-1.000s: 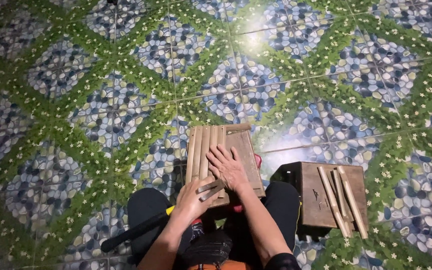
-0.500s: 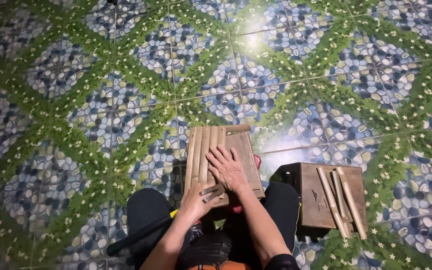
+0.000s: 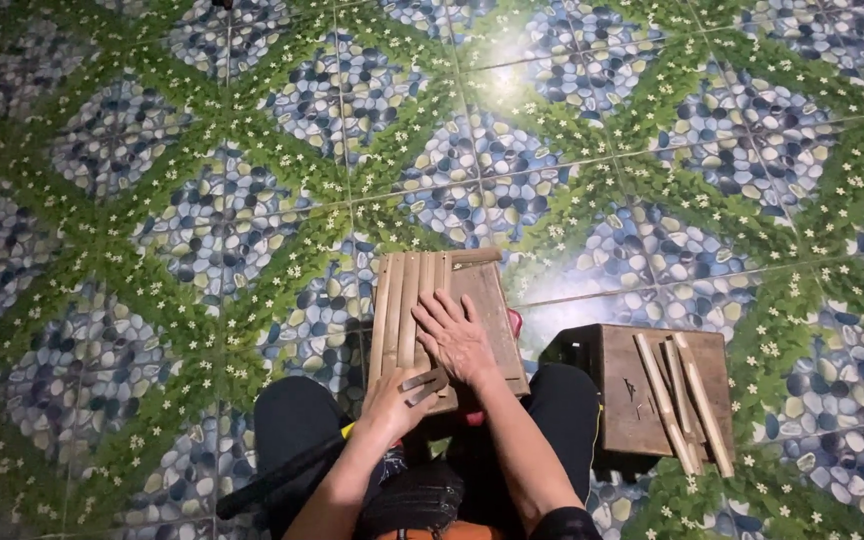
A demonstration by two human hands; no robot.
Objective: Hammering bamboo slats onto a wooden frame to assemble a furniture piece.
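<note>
A small wooden board [image 3: 487, 305] rests on my lap with several pale bamboo slats [image 3: 404, 305] laid side by side along its left part. My right hand [image 3: 455, 338] lies flat on the slats and the board, fingers spread. My left hand [image 3: 392, 402] is at the board's near left corner, pinching a short thin metal piece [image 3: 422, 382] that lies across the slat ends.
A dark wooden stool [image 3: 642, 400] stands to my right with three loose bamboo sticks [image 3: 682, 400] on top. A dark long-handled tool with a yellow part [image 3: 282, 478] lies across my left knee. The floor [image 3: 202, 220] is tiled with a pebble and leaf pattern.
The hands have barely shifted. The yellow part of the tool by my left knee is less visible than a second ago.
</note>
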